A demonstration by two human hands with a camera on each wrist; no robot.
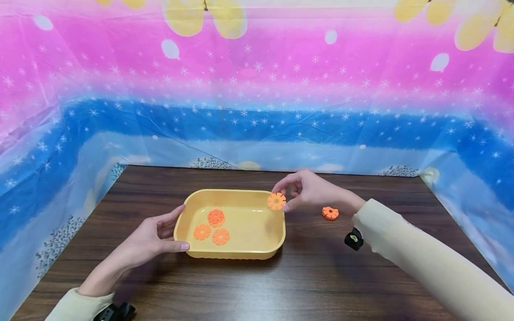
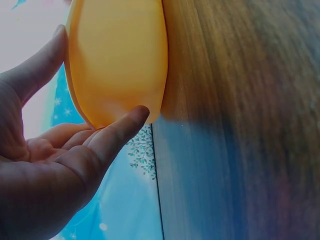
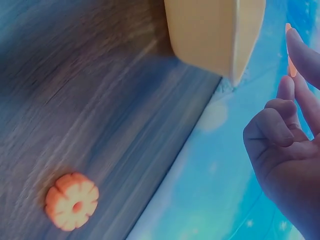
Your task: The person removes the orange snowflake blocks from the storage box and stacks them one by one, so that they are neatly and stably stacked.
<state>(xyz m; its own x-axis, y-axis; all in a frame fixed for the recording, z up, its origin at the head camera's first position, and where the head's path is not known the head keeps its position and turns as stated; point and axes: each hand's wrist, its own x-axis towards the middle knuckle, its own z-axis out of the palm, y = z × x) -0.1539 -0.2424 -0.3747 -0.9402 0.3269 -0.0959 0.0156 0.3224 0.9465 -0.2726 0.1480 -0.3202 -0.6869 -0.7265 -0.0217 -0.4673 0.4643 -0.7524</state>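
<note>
A yellow plastic basin (image 1: 237,255) stands on the table. My left hand (image 1: 149,240) grips its left end, thumb at the near corner and a finger at the far corner; the left wrist view shows the same hand (image 2: 65,160) against the basin's end (image 2: 120,60). Inside, toward the left, lie several orange notched discs (image 1: 220,236) with center holes. Over the right rim, my right hand (image 1: 311,191) pinches another orange notched disc (image 1: 276,201) on edge between thumb and fingertips. In the right wrist view that disc (image 3: 291,60) appears edge-on.
More orange discs, seemingly stacked (image 1: 330,213), lie on the table right of the basin, below my right wrist; the right wrist view shows this stack (image 3: 72,202) too. The dark wooden table (image 1: 225,290) meets a patterned pink and blue cloth (image 1: 257,120) behind and at both sides.
</note>
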